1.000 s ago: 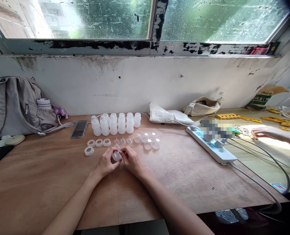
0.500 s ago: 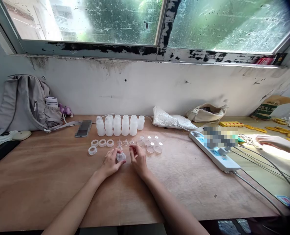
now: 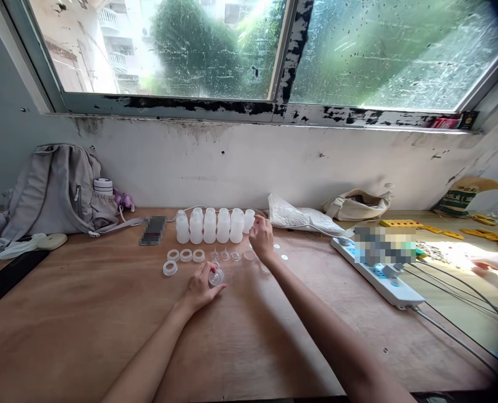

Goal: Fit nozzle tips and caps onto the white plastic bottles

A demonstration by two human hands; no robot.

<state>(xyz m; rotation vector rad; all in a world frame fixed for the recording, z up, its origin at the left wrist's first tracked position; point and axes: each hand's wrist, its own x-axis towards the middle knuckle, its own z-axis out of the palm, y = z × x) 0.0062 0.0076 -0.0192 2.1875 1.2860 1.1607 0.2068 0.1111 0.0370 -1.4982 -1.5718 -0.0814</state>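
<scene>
Clear teats (image 3: pixel 224 254) stand in a short row on the wooden table, beyond my left hand (image 3: pixel 202 286). That hand is closed around a clear, round, dome-like plastic piece (image 3: pixel 217 277), held low at the tabletop. My right hand (image 3: pixel 262 238) reaches to the right end of a group of frosted white bottles (image 3: pixel 209 226). Its bent fingers close on the side of the end bottle (image 3: pixel 249 221); the fingertips are partly hidden. White rings (image 3: pixel 170 268) lie left of the teats. Clear round caps (image 3: pixel 249 255) and small white discs (image 3: pixel 284 257) lie partly under my right wrist.
A power strip (image 3: pixel 377 271) with cables lies to the right, near another person's hand (image 3: pixel 490 263) and yellow parts (image 3: pixel 400 223). Along the wall are a backpack (image 3: pixel 59 190), a phone-like blurred object (image 3: pixel 153 230), a white padded bag (image 3: pixel 301 214) and a beige pouch (image 3: pixel 358 205).
My right hand has moved from beside my left hand, away and to the right, up to the end bottle. My left hand keeps the clear piece. The view has tilted slightly upward.
</scene>
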